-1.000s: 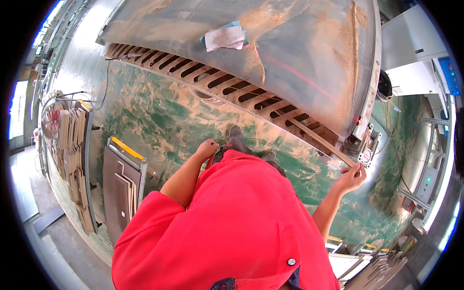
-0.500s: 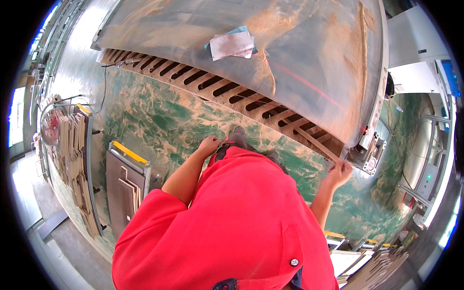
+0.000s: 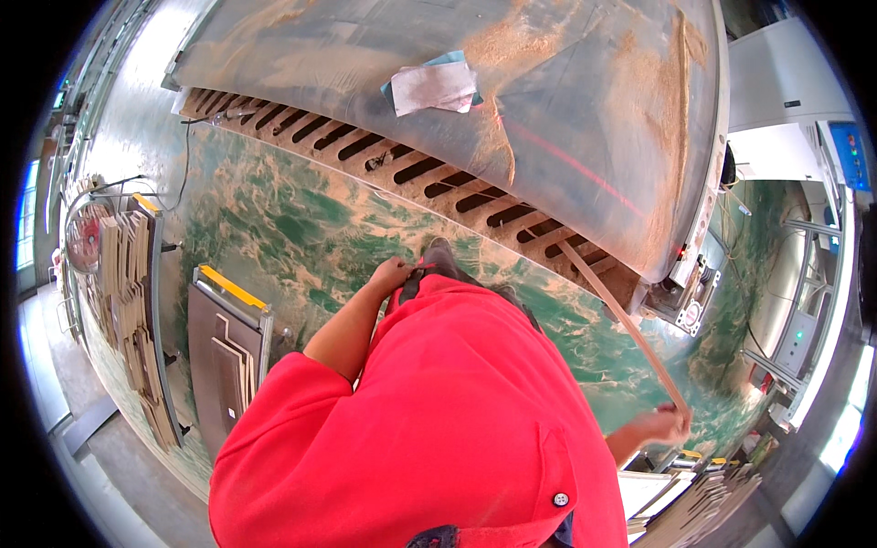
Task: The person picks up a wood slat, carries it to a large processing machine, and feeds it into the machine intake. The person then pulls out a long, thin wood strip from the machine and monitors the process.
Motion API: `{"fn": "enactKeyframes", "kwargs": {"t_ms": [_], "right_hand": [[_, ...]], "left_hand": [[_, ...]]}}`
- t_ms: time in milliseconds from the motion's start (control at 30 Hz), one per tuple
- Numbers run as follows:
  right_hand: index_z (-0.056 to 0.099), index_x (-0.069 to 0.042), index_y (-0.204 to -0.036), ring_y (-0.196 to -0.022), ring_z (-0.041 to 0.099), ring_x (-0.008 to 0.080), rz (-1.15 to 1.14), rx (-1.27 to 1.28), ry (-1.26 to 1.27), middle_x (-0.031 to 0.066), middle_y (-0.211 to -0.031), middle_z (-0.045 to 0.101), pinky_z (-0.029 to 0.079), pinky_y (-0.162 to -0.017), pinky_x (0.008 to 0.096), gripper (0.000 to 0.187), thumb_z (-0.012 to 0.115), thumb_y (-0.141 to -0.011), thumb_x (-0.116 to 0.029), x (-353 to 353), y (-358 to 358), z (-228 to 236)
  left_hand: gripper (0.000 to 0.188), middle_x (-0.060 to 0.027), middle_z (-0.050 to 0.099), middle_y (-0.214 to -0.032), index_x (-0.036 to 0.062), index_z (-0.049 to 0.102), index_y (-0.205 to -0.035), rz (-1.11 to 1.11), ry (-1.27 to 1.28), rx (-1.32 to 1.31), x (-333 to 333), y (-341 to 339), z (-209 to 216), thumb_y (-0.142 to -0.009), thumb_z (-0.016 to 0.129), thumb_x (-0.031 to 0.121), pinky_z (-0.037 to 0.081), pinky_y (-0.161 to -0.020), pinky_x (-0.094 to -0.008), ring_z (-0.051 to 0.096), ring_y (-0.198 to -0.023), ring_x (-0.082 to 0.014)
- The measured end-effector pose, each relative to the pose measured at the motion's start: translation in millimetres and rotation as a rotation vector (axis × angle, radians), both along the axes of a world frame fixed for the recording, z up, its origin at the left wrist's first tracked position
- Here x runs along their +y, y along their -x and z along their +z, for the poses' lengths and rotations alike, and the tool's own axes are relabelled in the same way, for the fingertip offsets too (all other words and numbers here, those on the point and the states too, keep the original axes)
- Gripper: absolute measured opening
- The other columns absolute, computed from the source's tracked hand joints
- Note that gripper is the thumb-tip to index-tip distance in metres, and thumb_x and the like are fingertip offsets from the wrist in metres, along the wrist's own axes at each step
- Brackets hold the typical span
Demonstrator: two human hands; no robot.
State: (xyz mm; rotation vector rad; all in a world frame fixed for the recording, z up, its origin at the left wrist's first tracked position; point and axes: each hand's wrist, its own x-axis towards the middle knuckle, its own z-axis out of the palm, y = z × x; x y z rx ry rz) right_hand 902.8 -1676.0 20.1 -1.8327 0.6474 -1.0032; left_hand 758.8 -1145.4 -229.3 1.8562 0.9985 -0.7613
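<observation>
A long, thin wooden strip [image 3: 630,324] slants down from the slotted edge of the machine table toward my right side. My right hand [image 3: 660,426] is closed around its near end, slightly blurred. The strip's far end lies over the slots. At my waist, on the left, my left hand [image 3: 395,275] has its fingers closed beside the red shirt's hem [image 3: 437,285] and a dark strap. What those fingers hold, if anything, is too small to make out.
Sawdust covers the grey machine table [image 3: 365,64], where a stack of sheets [image 3: 434,89] lies. Carts with boards [image 3: 228,352] stand at left, more boards [image 3: 703,511] behind at right. A metal motor unit [image 3: 692,297] juts from the table's right corner. Sawdust streaks the green floor [image 3: 292,205].
My right hand has moved back toward me and slightly right, drawing the wooden strip farther out from the slotted edge. My left hand stays at my waist.
</observation>
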Motion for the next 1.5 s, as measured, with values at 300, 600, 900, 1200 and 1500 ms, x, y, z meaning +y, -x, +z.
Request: {"fn": "enactKeyframes", "kwargs": {"t_ms": [300,600,900,1200,1500], "right_hand": [[0.047,-0.003,-0.09,-0.053,0.05,0.011,0.381,0.304,-0.458,0.0068,-0.069,0.055,0.035,-0.043,0.0223,0.016,0.062,-0.085,-0.004,168.4,-31.8,-90.3],[0.056,-0.002,-0.081,-0.049,0.045,0.009,0.347,0.24,-0.388,0.0057,-0.067,0.055,0.033,-0.041,0.0208,0.01,0.065,-0.079,0.002,135.4,-46.0,-91.5],[0.061,0.004,-0.084,-0.051,0.045,0.0138,-0.171,-0.058,0.0,0.0066,-0.06,0.052,0.034,-0.045,0.0261,0.012,0.065,-0.08,-0.007,-58.9,-28.6,36.5],[0.064,0.002,-0.087,-0.051,0.045,0.0101,-0.04,-0.079,0.13,0.0051,-0.068,0.056,0.033,-0.043,0.0221,0.008,0.06,-0.08,0.001,2.7,-80.1,41.8],[0.063,0.0,-0.087,-0.053,0.047,0.0074,0.253,0.251,-0.086,0.0025,-0.07,0.057,0.037,-0.044,0.0208,0.006,0.062,-0.081,0.0,90.4,-49.0,-71.2]], "left_hand": [[0.042,-0.0206,0.064,-0.093,0.0023,0.062,-0.092,0.022,0.017,-0.024,-2.2,-6.1,2.9,-0.078,0.056,0.042,0.046,-0.078,-0.0399,0.06,-0.091,-0.0344],[0.04,-0.0224,0.063,-0.096,0.0009,0.06,-0.097,0.012,-0.007,0.026,2.7,16.0,-4.2,-0.078,0.053,0.036,0.045,-0.08,-0.0419,0.059,-0.093,-0.0365],[0.033,-0.0207,0.064,-0.085,0.0015,0.064,-0.083,-0.064,-0.04,-0.014,-0.6,-4.3,8.7,-0.077,0.053,0.032,0.047,-0.074,-0.0406,0.062,-0.084,-0.0334],[0.033,-0.0174,0.065,-0.078,0.0013,0.064,-0.077,-0.066,-0.053,-0.118,-4.6,-15.0,-1.6,-0.076,0.054,0.033,0.047,-0.07,-0.038,0.063,-0.078,-0.0296],[0.032,-0.016,0.065,-0.078,0.0016,0.063,-0.077,-0.042,-0.068,-0.077,-2.1,7.7,-22.8,-0.077,0.055,0.033,0.048,-0.069,-0.0377,0.063,-0.077,-0.0287]]}}
